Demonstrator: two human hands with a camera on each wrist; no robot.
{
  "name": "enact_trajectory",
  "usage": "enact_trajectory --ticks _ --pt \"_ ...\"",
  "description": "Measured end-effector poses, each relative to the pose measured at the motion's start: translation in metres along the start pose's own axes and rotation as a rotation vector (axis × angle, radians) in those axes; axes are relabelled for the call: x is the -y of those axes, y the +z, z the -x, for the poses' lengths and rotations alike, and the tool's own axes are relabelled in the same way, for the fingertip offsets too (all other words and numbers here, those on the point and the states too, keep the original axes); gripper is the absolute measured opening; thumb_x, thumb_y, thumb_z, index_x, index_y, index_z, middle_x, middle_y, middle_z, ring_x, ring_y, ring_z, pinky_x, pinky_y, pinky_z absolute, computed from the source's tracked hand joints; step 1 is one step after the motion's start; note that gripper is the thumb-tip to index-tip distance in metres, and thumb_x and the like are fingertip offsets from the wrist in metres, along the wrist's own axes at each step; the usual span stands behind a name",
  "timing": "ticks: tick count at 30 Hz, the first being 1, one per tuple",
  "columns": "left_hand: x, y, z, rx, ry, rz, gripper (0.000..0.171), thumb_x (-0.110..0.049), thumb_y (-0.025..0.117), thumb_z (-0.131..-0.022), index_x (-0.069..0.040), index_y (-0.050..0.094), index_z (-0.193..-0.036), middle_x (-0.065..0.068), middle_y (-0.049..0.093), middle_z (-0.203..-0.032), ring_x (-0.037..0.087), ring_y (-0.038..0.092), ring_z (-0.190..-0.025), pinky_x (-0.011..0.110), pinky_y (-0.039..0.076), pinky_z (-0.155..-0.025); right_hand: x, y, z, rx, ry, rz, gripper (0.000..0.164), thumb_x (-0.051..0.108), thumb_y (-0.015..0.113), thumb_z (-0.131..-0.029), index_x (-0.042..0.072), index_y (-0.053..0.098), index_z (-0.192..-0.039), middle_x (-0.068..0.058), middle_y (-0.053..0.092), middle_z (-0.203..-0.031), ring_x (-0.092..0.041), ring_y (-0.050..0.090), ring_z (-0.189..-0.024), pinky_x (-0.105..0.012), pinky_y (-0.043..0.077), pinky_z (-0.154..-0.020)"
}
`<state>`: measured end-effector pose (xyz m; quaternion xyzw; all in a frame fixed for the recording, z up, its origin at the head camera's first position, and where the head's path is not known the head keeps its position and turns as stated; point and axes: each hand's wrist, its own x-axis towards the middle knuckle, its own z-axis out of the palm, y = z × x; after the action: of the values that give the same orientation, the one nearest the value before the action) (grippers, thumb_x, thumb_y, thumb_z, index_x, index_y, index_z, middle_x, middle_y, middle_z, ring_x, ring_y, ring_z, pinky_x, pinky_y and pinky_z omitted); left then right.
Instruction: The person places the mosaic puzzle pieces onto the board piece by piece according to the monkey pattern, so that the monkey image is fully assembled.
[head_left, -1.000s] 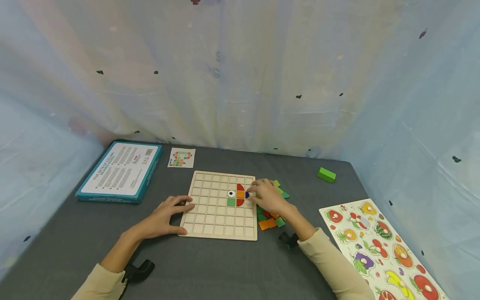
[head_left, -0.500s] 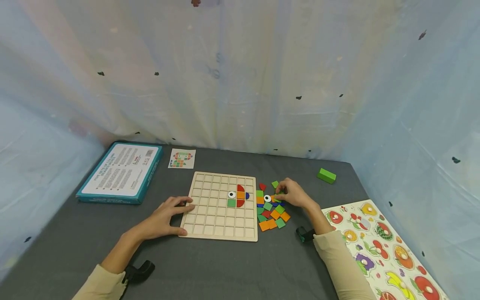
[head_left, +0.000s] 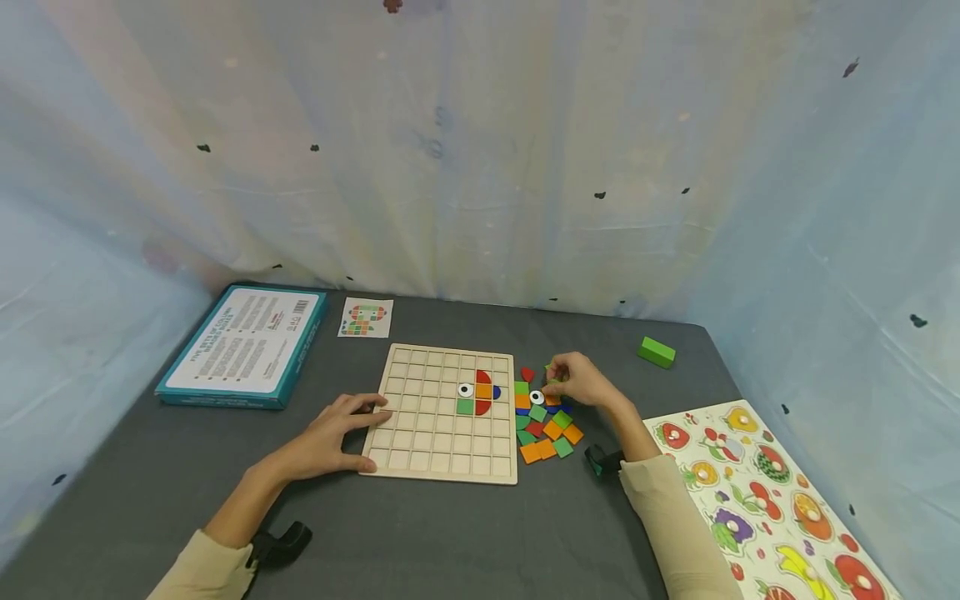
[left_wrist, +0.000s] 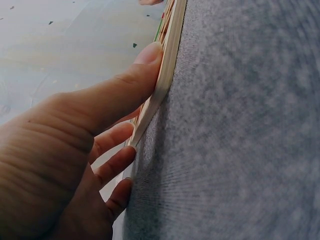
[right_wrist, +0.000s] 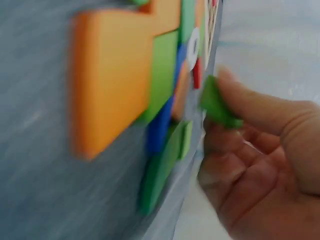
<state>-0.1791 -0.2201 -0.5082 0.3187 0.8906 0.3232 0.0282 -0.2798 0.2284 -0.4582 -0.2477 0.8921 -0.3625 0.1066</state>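
Observation:
A wooden grid board (head_left: pixel 420 437) lies on the grey cloth. Set into its right part are a round eye tile (head_left: pixel 466 390), a green square (head_left: pixel 465 407), orange squares (head_left: pixel 483 391), red curved pieces (head_left: pixel 483 407) and a blue half-round piece (head_left: pixel 497 392). My left hand (head_left: pixel 326 437) touches the board's left side, fingers on the edge and thumb at the near corner. Over the loose tiles right of the board, my right hand (head_left: pixel 582 382) pinches a small green tile (right_wrist: pixel 215 102) between thumb and fingers. Its lower end points toward the palm.
Loose tiles (head_left: pixel 552 430) in several colours lie against the board's right side. A teal box (head_left: pixel 240 342) and a pattern card (head_left: pixel 365 317) are at the back left. A green block (head_left: pixel 657 352) stands back right; a fruit puzzle board (head_left: pixel 757 467) lies beside the right forearm.
My right hand has moved off the board rightward to the loose tiles and now pinches a green tile. The blue piece stays behind on the board. My left hand has kept its place.

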Motion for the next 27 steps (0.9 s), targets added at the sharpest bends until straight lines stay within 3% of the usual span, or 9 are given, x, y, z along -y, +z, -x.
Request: enact_trajectory --ticks 3,8,12,16,22,27 --pt "0.001 0.000 0.001 -0.003 0.000 -0.003 0.083 -0.051 0.080 -0.079 -0.009 0.054 -0.145 0.009 0.041 -0.150 0.033 0.038 -0.128 0.063 0.031 -0.094 0.010 0.004 -0.015 -0.020 -0.017 -0.073 0.007 -0.001 0.072 -0.090 -0.005 0.068 -0.093 -0.011 0.064 -0.080 -0.025 0.059 -0.066 -0.033 0.050 -0.062" --pt "0.002 0.000 0.002 -0.006 0.000 -0.004 0.083 -0.052 0.079 -0.079 -0.009 0.054 -0.145 0.009 0.040 -0.151 0.032 0.038 -0.128 0.063 0.032 -0.094 0.032 0.020 -0.047 0.022 -0.061 -0.126 0.016 -0.006 0.063 -0.094 -0.010 0.069 -0.109 -0.017 0.067 -0.088 -0.035 0.065 -0.072 -0.040 0.054 -0.064" --pt "0.002 0.001 0.002 -0.007 0.000 -0.002 0.082 -0.052 0.079 -0.079 -0.009 0.054 -0.145 0.009 0.041 -0.150 0.032 0.038 -0.128 0.062 0.032 -0.094 0.047 0.036 -0.071 0.076 -0.100 -0.135 0.020 -0.007 0.062 -0.094 -0.011 0.068 -0.112 -0.019 0.068 -0.091 -0.032 0.064 -0.075 -0.035 0.053 -0.066" --pt "0.001 0.000 0.001 -0.004 -0.001 0.001 0.082 -0.051 0.079 -0.079 -0.008 0.054 -0.145 0.010 0.041 -0.150 0.032 0.038 -0.128 0.062 0.032 -0.094 0.055 0.051 -0.088 0.085 -0.109 -0.124 0.015 -0.005 0.065 -0.092 -0.009 0.070 -0.106 -0.017 0.069 -0.092 -0.025 0.063 -0.078 -0.029 0.051 -0.070" --pt "-0.001 0.000 0.000 -0.004 0.005 0.006 0.082 -0.049 0.080 -0.079 -0.007 0.054 -0.144 0.011 0.041 -0.150 0.032 0.037 -0.128 0.061 0.032 -0.094 0.060 0.064 -0.092 0.066 -0.081 0.022 0.007 0.000 0.072 -0.090 0.001 0.075 -0.097 -0.008 0.066 -0.088 -0.016 0.059 -0.078 -0.028 0.048 -0.071" --pt "-0.001 0.000 0.001 -0.008 0.010 0.000 0.082 -0.048 0.080 -0.079 -0.007 0.054 -0.144 0.011 0.041 -0.150 0.031 0.037 -0.128 0.061 0.031 -0.093 0.064 0.062 -0.083 0.018 -0.052 0.076 0.016 0.005 0.073 -0.090 0.002 0.076 -0.105 -0.008 0.063 -0.090 -0.017 0.056 -0.077 -0.029 0.046 -0.068"
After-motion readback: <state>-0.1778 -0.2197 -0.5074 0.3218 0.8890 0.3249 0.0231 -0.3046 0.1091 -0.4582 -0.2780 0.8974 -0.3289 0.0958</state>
